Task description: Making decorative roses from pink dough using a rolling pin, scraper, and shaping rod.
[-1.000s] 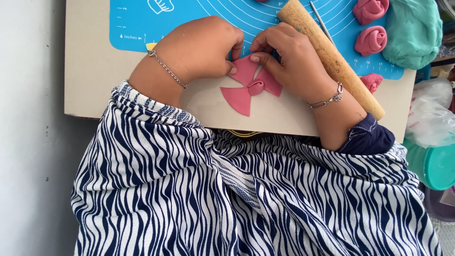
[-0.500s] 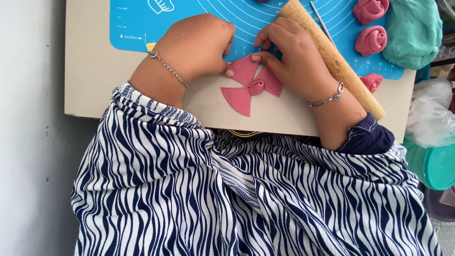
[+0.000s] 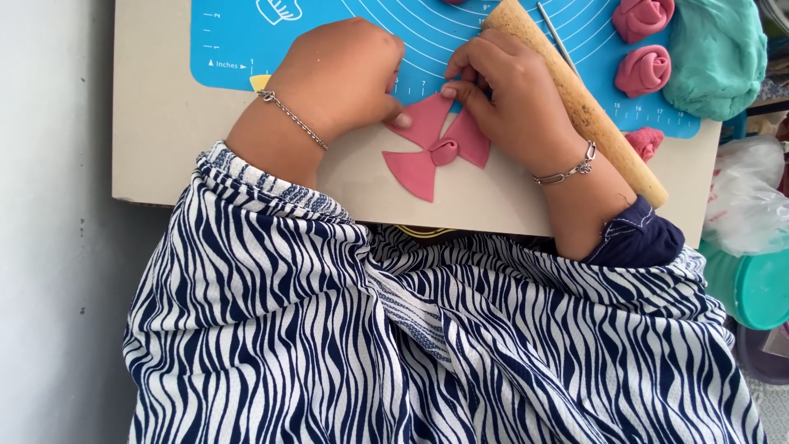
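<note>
A flat pink clay bow [image 3: 431,146] with a small rolled knot lies at the near edge of a blue measuring mat [image 3: 238,37] on a beige board [image 3: 164,140]. My left hand [image 3: 341,78] presses its thumb on the bow's upper left piece. My right hand [image 3: 505,94] pinches the upper right piece with fingertips. Both wrists wear thin chain bracelets.
A wooden rolling pin [image 3: 583,103] lies diagonally beside my right hand, with a thin metal needle tool [image 3: 557,37] next to it. Pink clay roses [image 3: 643,70] and a teal clay lump [image 3: 715,53] sit at the right. A teal container [image 3: 760,288] stands lower right.
My left hand has slid slightly left, baring more of the bow's upper left piece. My right fingers keep working the upper right piece.
</note>
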